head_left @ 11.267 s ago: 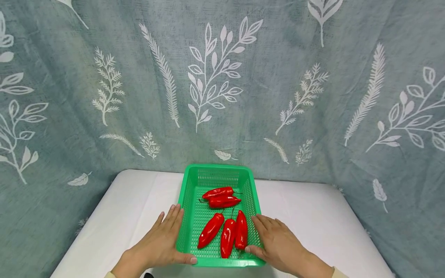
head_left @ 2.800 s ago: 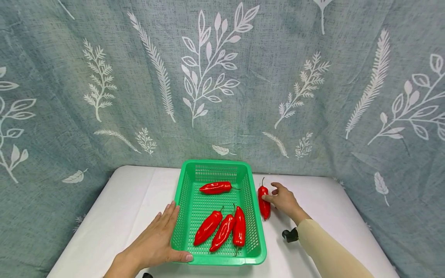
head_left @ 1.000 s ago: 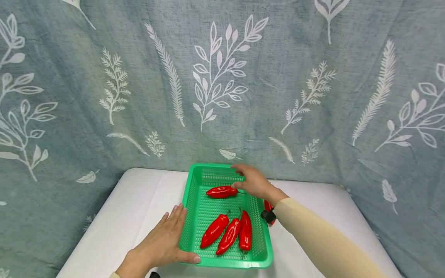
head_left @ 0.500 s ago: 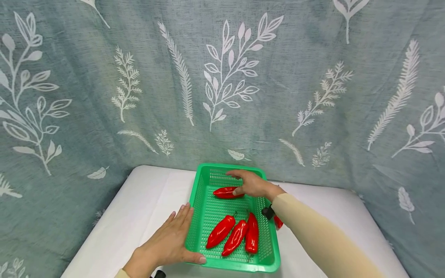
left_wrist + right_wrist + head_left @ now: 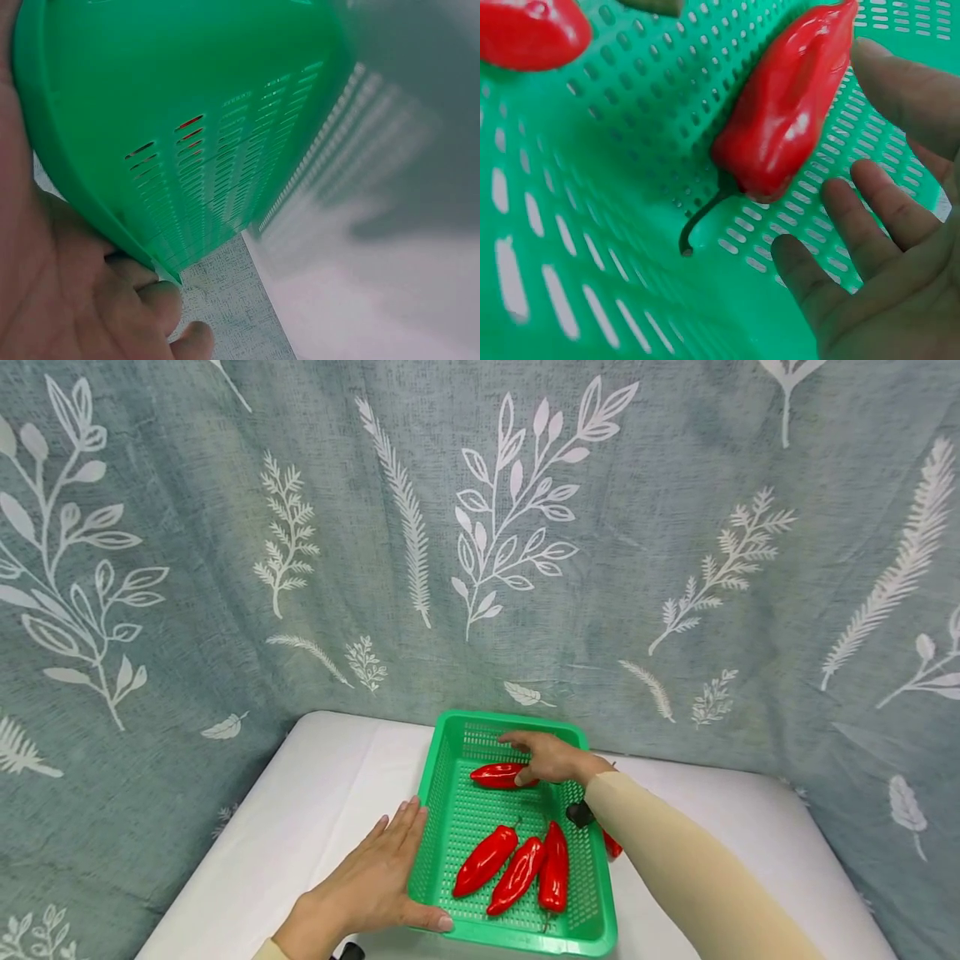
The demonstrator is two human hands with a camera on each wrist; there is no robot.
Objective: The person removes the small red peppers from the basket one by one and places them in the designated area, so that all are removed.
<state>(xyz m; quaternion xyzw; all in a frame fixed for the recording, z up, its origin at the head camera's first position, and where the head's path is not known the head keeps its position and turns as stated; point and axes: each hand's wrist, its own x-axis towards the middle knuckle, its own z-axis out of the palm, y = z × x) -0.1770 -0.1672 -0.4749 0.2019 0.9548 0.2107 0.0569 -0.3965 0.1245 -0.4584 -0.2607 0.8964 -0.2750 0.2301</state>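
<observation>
My right hand [image 5: 551,758] reaches over the back of a green plastic basket [image 5: 510,935], at a shiny red pepper [image 5: 495,776] lying crosswise there. In the right wrist view, the thumb is right at the side of this red pepper [image 5: 780,112], while the fingers [image 5: 855,225] spread loosely beside its stem end. My left hand [image 5: 378,868] lies flat along the basket's left side, thumb on the front rim. Its fingers follow the rim in the left wrist view. Three more red peppers [image 5: 484,861] lie in the front of the basket.
Another red pepper [image 5: 612,845] lies on the white table [image 5: 705,827] right of the basket, mostly hidden behind the right forearm. A grey-green cloth [image 5: 420,568] with white leaf prints hangs behind the table. A black wrist device [image 5: 579,814] juts under the right wrist.
My right hand left the basket's rim, one back pepper went onto the table at the right, and the hand returned over the other back pepper. The left hand stays at the basket.
</observation>
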